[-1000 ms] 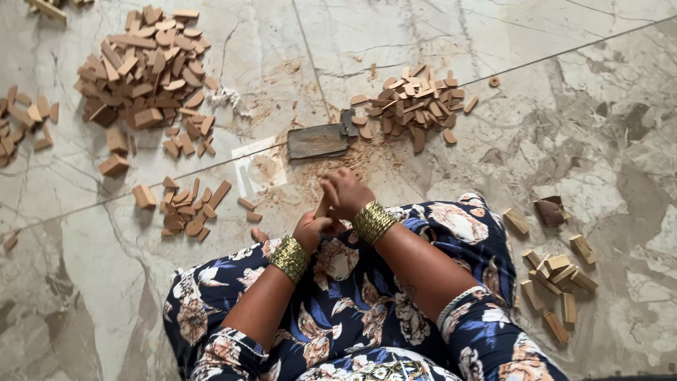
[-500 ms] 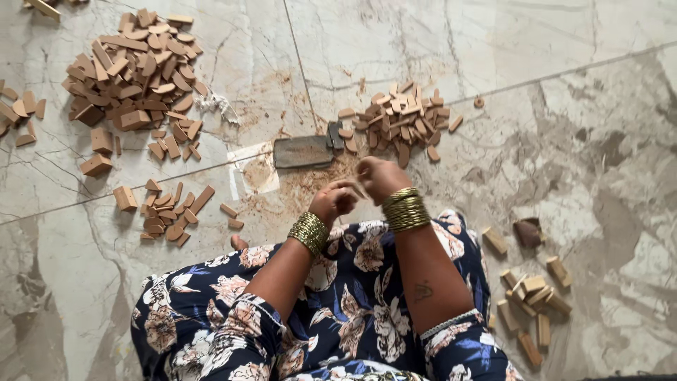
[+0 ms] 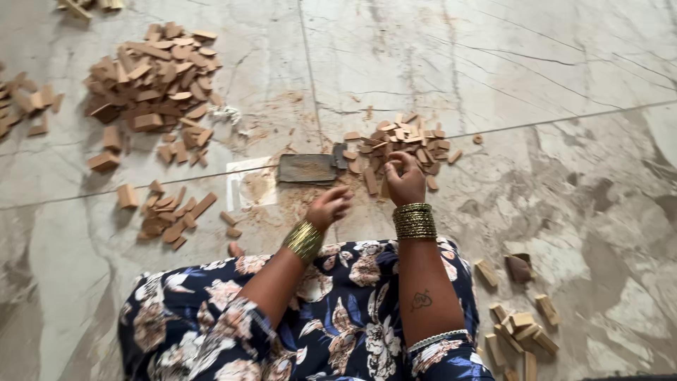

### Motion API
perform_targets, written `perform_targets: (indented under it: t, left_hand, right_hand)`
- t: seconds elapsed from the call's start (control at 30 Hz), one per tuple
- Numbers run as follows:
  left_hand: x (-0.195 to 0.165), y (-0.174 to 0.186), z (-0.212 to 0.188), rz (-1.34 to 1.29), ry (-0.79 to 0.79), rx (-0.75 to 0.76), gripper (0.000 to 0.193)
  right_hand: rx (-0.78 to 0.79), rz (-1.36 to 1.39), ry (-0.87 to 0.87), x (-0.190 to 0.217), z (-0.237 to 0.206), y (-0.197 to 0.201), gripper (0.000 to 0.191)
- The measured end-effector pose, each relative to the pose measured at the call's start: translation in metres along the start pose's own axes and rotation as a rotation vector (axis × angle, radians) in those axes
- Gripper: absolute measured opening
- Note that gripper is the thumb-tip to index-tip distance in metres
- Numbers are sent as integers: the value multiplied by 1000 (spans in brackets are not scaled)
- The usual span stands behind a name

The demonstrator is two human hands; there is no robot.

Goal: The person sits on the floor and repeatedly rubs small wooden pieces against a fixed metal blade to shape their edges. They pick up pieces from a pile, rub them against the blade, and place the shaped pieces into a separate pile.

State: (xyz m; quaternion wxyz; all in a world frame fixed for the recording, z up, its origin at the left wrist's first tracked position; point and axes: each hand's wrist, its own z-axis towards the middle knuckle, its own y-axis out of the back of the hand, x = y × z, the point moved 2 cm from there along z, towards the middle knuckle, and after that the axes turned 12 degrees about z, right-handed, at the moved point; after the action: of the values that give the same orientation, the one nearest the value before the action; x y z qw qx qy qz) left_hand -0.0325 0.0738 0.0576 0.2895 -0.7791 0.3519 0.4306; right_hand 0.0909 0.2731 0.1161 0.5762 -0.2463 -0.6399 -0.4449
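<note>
Small pile of flat wooden pieces [image 3: 403,146] on marble floor, loosely heaped

marble floor [image 3: 493,63] bears wooden block piles [image 3: 151,77]; a flat blade [image 3: 307,168]; sawdust.

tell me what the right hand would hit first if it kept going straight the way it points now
The right hand points away from the body, and its fingers are already at the near edge of the small pile of flat light-brown wooden pieces on the marble floor. It would likely meet that pile first, though the hand's height is unclear.
</note>
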Motion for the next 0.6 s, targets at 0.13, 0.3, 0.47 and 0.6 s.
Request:
perform_targets:
  t: [0.13, 0.3, 0.47, 0.6]
  left_hand:
    - [37, 71, -43, -117, 123, -263, 41]
    - [33, 72, -54, -192, 34, -262, 33]
    - [-21, 51, -98, 169, -71, -272, 32]
    - [-95, 32, -139, 643, -324, -103, 35]
  right_hand:
    - [301, -194, 61, -22, 9, -24, 40]
    - [563, -365, -35, -32, 15, -23, 51]
    - [651, -563, -87, -7, 0, -28, 55]
    - [688, -642, -156, 18, -29, -42, 48]
